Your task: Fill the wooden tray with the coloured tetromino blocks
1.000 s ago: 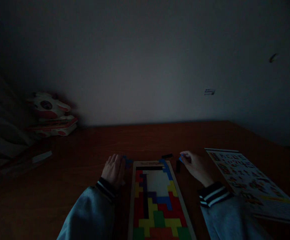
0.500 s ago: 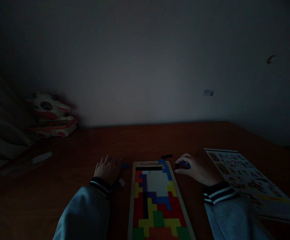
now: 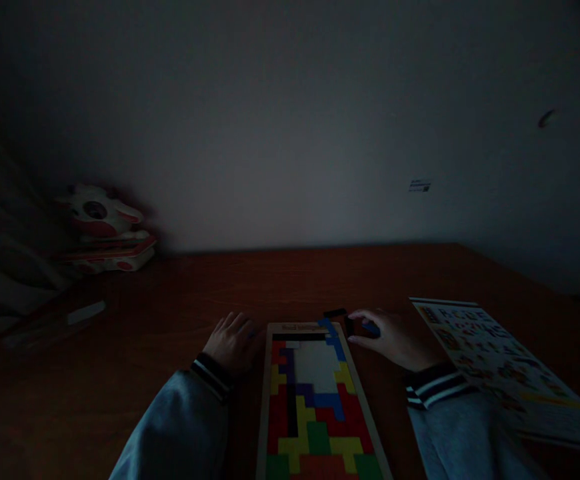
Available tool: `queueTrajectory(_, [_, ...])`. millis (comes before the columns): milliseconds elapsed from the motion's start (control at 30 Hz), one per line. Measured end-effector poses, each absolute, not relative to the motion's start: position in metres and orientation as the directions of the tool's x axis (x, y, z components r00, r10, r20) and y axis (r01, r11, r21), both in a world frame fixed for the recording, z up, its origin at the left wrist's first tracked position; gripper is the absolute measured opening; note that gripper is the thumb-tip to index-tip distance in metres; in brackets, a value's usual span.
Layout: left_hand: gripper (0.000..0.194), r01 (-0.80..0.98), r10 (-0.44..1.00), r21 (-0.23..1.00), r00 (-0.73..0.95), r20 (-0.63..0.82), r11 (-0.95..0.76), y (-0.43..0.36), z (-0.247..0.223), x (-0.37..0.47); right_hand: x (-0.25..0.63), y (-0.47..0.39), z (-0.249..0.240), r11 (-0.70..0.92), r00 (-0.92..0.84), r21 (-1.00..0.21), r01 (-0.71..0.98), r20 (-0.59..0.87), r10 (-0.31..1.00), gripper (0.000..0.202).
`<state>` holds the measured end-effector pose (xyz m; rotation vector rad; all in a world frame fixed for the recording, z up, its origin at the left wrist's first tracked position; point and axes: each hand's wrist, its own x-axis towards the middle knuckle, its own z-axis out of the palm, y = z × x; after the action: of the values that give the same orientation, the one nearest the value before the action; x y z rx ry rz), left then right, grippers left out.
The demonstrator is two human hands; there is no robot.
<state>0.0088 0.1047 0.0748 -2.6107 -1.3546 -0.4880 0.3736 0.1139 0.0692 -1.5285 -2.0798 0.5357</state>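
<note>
A wooden puzzle tray (image 3: pixel 264 400) lies before me, filled in part with coloured block pieces; a pale bare area (image 3: pixel 315 367) shows in its upper middle. My right hand (image 3: pixel 387 337) is at the tray's upper right corner, thumb and fingers closed around a small black puzzle piece (image 3: pixel 349 326). Close by its palm is a blue piece (image 3: pixel 371 328). Left of the tray my left hand (image 3: pixel 234 343) rests on the table with fingers stretched out, largely covering another blue piece (image 3: pixel 253 332). One more blue piece (image 3: pixel 327 325) lies across the tray's top edge.
Beyond the tray's top edge lies a black piece (image 3: pixel 335 312). A printed picture sheet (image 3: pixel 500 367) is on the right. At the far left stand a cow-shaped toy (image 3: pixel 105 227) and a white strip (image 3: pixel 86 312). The wall (image 3: pixel 290 133) rises behind the table.
My right hand has moved slightly left with the black piece, towards the tray's corner. My left hand has slid right, nearer the tray, and now hides the small white piece seen beside it before.
</note>
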Motion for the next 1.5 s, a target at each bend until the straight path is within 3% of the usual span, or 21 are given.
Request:
queueTrajectory(267, [0.024,0.788,0.733,0.066,0.533,0.422,-0.612,0.105,0.070,0.011,0.369,0.114,0.075,0.316,-0.273,-0.592,0.741,0.165,0.948,0.037])
queueTrajectory(433, [0.025,0.732,0.708,0.103,0.599,0.375,-0.673,0.099,0.075,0.018,0.358,0.111,0.079,0.337,-0.208,-0.626,0.703,0.273,0.939,0.039])
queueTrajectory(600, [0.030,0.559,0.567,0.151,0.715,0.409,-0.815,0.090,0.074,0.032,0.310,0.089,0.086,0.517,-0.433,-0.682,0.516,0.313,0.845,0.034])
queueTrajectory(700, [0.036,0.522,0.545,0.179,0.730,0.413,-0.834,0.086,0.072,0.038,0.284,0.077,0.084,0.560,-0.540,-0.660,0.500,0.267,0.798,0.037])
queueTrajectory(1033, [0.037,0.512,0.561,0.231,0.729,0.392,-0.827,0.089,0.066,0.037,0.278,0.068,0.090,0.659,-0.668,-0.514,0.550,0.203,0.716,0.032])
queueTrajectory(1233, [0.038,0.507,0.552,0.224,0.729,0.404,-0.833,0.090,0.062,0.038,0.274,0.066,0.089,0.673,-0.641,-0.495,0.549,0.267,0.719,0.027])
queueTrajectory(1400, [0.048,0.504,0.542,0.202,0.757,0.364,-0.840,0.089,0.066,0.037,0.290,0.092,0.075,0.536,-0.348,-0.512,0.671,0.421,0.838,0.026])
queueTrajectory(1500, [0.053,0.486,0.529,0.211,0.780,0.334,-0.848,0.088,0.071,0.037,0.306,0.113,0.064,0.475,-0.270,-0.505,0.721,0.426,0.863,0.027])
